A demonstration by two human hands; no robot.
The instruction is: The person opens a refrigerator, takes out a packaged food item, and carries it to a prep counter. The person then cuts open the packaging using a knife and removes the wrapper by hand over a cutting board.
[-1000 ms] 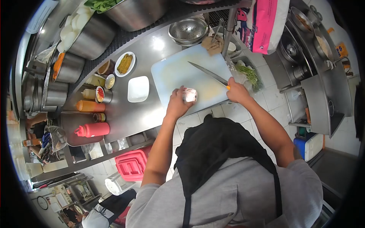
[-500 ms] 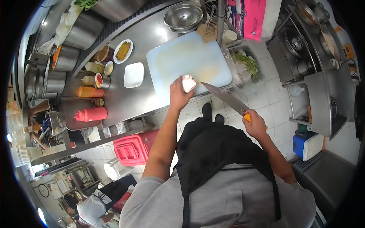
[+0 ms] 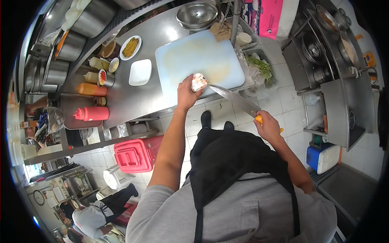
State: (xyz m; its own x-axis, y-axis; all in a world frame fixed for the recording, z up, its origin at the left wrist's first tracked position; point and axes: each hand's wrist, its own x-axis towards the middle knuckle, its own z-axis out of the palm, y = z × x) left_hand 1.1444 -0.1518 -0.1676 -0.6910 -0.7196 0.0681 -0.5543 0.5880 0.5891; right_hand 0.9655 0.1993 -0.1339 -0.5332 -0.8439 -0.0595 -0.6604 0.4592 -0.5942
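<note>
Grip of the left hand (image 3: 189, 95) was closed around a small white-and-orange item (image 3: 199, 82), whose kind could not be told, near the middle of the frame, over the lower part of the cutting board (image 3: 198, 52); whether it touched the board was unclear. The right hand (image 3: 268, 123), right of centre, was wrapped round a yellow-handled chef's knife (image 3: 236, 99). A second earlier the blade had pointed up across the board; now its tip had come down just beside the item, so the work seemed to have turned to the item itself, both hands bearing on one place. Further out, on the steel tabletop (image 3: 125, 97), a square white bowl (image 3: 140, 73) stood left of the board, an oval plate (image 3: 136, 52) of food at upper left, and a colander (image 3: 196, 15) at upper centre.
</note>
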